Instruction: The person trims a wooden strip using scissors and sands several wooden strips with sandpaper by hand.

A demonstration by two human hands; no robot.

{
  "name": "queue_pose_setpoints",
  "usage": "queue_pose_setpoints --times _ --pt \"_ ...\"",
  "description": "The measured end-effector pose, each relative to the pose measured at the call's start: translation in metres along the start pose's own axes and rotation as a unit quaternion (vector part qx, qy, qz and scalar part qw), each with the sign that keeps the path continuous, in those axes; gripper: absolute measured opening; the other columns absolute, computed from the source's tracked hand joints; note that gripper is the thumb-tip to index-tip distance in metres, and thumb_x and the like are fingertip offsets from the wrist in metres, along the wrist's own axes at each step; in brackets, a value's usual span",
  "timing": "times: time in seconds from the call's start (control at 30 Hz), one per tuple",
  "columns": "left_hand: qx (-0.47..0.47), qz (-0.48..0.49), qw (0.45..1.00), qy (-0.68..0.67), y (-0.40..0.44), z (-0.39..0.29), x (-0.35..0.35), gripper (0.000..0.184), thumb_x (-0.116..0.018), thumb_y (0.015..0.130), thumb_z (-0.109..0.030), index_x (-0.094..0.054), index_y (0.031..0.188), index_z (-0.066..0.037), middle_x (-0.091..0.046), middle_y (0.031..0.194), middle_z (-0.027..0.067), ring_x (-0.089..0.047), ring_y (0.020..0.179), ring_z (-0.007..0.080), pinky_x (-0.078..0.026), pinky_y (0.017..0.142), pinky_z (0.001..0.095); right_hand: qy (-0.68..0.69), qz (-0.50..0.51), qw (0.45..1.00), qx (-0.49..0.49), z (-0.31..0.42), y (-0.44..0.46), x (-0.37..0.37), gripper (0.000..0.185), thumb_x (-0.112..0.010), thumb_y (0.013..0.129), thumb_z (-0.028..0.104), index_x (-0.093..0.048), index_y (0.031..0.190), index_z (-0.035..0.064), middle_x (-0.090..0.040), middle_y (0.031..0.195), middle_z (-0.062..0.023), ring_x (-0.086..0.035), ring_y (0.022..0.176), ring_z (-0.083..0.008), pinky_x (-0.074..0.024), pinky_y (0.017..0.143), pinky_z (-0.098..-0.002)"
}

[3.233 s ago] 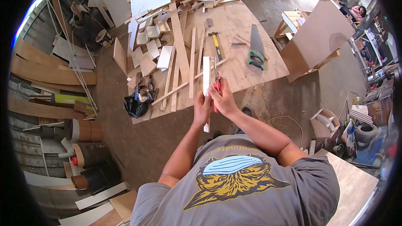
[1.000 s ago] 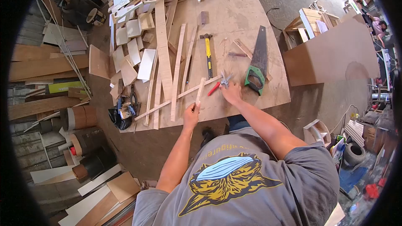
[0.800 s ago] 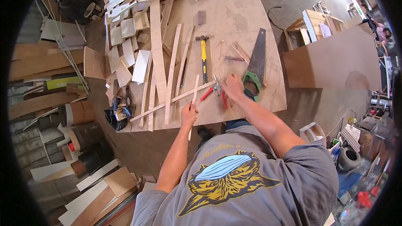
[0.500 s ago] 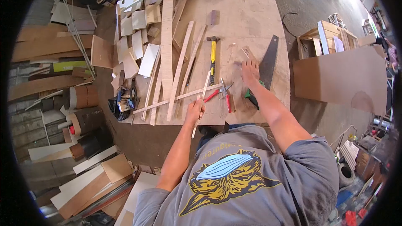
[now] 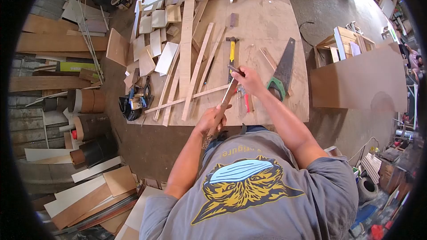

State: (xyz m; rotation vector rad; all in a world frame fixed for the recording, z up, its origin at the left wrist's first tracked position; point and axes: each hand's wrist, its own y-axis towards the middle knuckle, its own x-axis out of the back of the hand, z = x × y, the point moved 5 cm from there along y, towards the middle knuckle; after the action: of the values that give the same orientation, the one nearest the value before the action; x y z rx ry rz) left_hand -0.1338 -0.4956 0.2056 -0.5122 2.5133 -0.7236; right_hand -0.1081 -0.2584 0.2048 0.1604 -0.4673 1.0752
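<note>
Gripping a wood strip (image 5: 227, 92), the left hand (image 5: 208, 121) curls tight. The right hand (image 5: 250, 80) pinches a dark stick (image 5: 232, 68), perhaps.

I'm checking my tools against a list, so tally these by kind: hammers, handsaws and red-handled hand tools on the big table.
Hammer: 1
Handsaw: 1
Red-handled hand tool: 1
Total: 3
Items bunched around the black bag overlap too much to count, so they are left out.
</note>
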Motion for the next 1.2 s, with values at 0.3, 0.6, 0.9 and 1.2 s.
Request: queue_pose_setpoints --times 0.3,0.6,0.9,1.2 --pt "-0.091 -0.092 0.986 0.102 -0.127 -0.017 0.082 0.049 -0.072 0.093 -0.026 -0.06 0.13 0.002 -0.071 0.093 0.0128 -0.067 0.064 0.0162 -0.056 0.059 0.0286 0.078 -0.23 0.964 -0.112 -0.015 -0.061 0.0 0.044 -0.066 0.098 0.038 -0.06 0.075 0.0016 -0.043 0.063 0.005 -0.037 0.061 -0.0077 -0.0326 0.053 -0.0317" --pt "-0.475 0.021 0.849 -0.23 -0.184 0.023 0.081 0.065 -0.072 0.089 -0.046 -0.057 0.135 -0.003 -0.064 0.122 0.018 -0.065 0.105 0.0259 -0.052 0.095 0.0429 0.249 -0.264 0.913 -0.185 0.055 -0.131 -0.07 0.039 -0.065 0.1 0.036 -0.064 0.077 0.0046 -0.042 0.063 0.006 -0.035 0.06 -0.0068 -0.0304 0.052 -0.0304" --pt "-0.27 -0.092 0.953 -0.099 -0.156 0.018 0.02 0.044 -0.06 0.102 -0.035 -0.064 0.12 0.005 -0.072 0.104 0.0145 -0.07 0.088 0.0226 -0.055 0.087 0.0361 0.178 -0.255 0.949 -0.05 0.118 -0.191 -0.082 0.036 -0.062 0.102 0.035 -0.063 0.084 0.0031 -0.048 0.068 0.0052 -0.039 0.063 -0.0072 -0.0337 0.056 -0.0295" --pt "-0.318 -0.143 0.933 -0.092 -0.151 0.008 -0.025 0.039 -0.053 0.106 -0.027 -0.061 0.121 0.008 -0.071 0.108 0.0201 -0.072 0.099 0.029 -0.058 0.092 0.0404 -0.07 -0.354 0.913 0.189 0.136 -0.238 -0.052 0.032 -0.052 0.098 0.006 -0.061 0.129 0.0014 -0.066 0.086 -0.0187 -0.063 0.071 -0.0291 -0.0509 0.068 -0.0393"
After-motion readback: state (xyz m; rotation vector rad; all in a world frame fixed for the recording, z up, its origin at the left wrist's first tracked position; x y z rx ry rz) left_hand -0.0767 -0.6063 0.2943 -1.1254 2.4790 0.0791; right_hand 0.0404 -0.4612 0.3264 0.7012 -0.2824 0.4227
